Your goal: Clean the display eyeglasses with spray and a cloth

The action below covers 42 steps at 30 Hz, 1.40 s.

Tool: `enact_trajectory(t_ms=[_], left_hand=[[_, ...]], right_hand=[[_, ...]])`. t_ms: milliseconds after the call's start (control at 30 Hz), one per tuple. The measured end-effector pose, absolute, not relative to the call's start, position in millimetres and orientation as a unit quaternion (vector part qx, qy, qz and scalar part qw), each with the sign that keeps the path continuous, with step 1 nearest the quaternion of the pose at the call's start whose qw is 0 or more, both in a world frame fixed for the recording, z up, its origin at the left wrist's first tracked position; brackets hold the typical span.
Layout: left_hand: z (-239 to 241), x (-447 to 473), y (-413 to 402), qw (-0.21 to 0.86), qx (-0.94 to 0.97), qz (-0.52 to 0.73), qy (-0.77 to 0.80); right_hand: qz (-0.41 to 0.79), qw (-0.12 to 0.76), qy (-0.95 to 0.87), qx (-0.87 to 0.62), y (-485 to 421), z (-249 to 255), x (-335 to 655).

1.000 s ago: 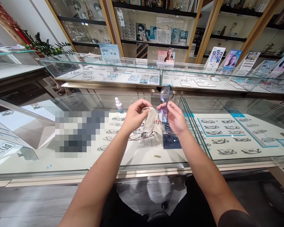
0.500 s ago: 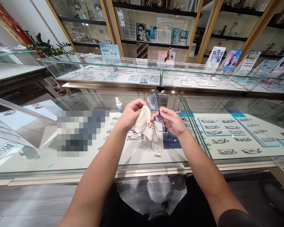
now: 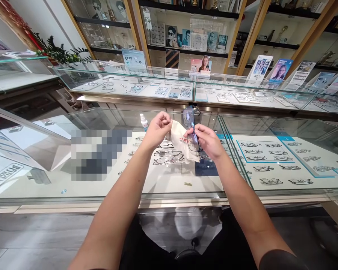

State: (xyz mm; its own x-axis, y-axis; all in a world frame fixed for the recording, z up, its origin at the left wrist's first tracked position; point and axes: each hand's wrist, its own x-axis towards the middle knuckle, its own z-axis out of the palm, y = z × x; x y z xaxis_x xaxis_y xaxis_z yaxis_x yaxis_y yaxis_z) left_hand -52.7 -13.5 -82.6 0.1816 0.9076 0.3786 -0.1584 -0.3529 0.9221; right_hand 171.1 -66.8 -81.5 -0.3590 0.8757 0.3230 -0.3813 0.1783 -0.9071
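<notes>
A corner of a cream cloth (image 3: pixel 178 132) is pinched between the thumb and fingers of the left hand (image 3: pixel 158 130). From that grip the cloth is draped down and to the right, and red lettering is displayed on it. A pair of dark-rimmed glasses (image 3: pixel 188 117) is grasped near the bridge by the fingers of the right hand (image 3: pixel 208 139). The frame is held on end, with one lens placed above the right fingers and the other below them. The lower lens is overlapped from behind by the cloth; whether the two are touching cannot be determined.

Both hands are held above a glass-topped counter (image 3: pixel 124 192). A white spray bottle (image 3: pixel 143 122) is stood just beyond the left fingers and slightly to their left, its lower part being hidden by the hand. Rows of spectacle frames (image 3: pixel 167 153) are laid out under the glass below the left fingers. A dark blue panel (image 3: pixel 206 169) is positioned below the right fingers, and a small gold-coloured bar (image 3: pixel 188 183) is noted nearer the body than either set of fingers. Further frames (image 3: pixel 263 168) are arranged well to the right of the right fingers. An area to the left of the left fingers is obscured by pixelation.
</notes>
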Motion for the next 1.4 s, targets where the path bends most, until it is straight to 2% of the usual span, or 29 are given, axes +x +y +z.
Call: enact_trajectory(t_ms=[300, 600, 767, 1100, 1400], left_hand=[[-91, -46, -11, 0.404, 0.618, 0.579, 0.348], [-101, -38, -11, 0.413, 0.614, 0.555, 0.381], [-99, -32, -13, 0.465, 0.590, 0.555, 0.357], [-84, -35, -28, 0.344, 0.673, 0.564, 0.333], [-33, -45, -39, 0.238, 0.793, 0.419, 0.373]], right_hand=[[0.567, 0.557, -0.541, -0.276, -64, -83, 172], [0.551, 0.575, -0.543, -0.266, -64, -83, 173], [0.547, 0.584, -0.537, -0.267, -61, -84, 173], [0.532, 0.570, -0.572, -0.252, -54, -93, 173], [0.554, 0.540, -0.597, -0.213, -50, -98, 177]])
